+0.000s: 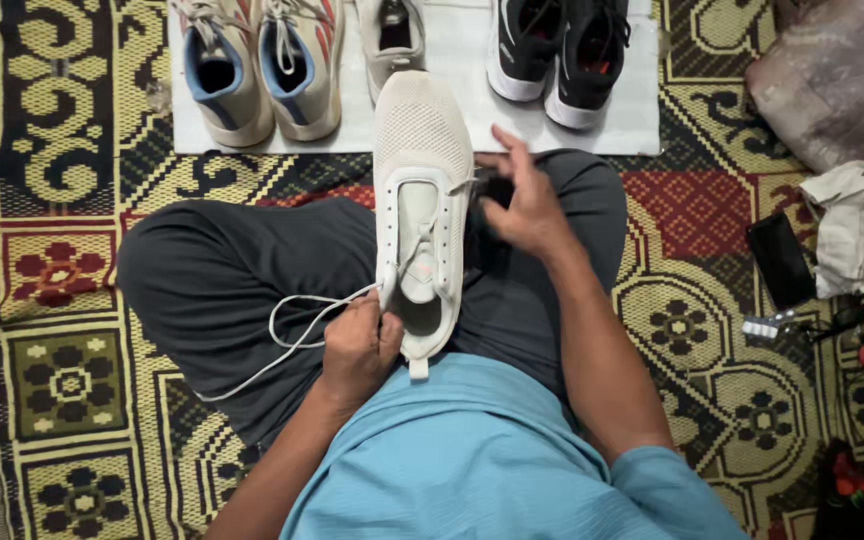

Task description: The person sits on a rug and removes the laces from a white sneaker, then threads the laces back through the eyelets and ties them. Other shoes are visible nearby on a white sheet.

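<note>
Left hand (pixel 357 350) pinches white lace (pixel 292 330); right hand (pixel 522 205) grips cream shoe (pixel 420 200) side on lap

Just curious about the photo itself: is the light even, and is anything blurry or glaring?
Head view: soft, even light, no glare; the white shoe on the lap is sharp, with faint shadow under the left hand; the right hand looks slightly blurred; the mat edges bend a little.

A shoe (pixel 420 200) lies on the lap, between both hands; more shoes (pixel 262 65) stand beyond it.
</note>
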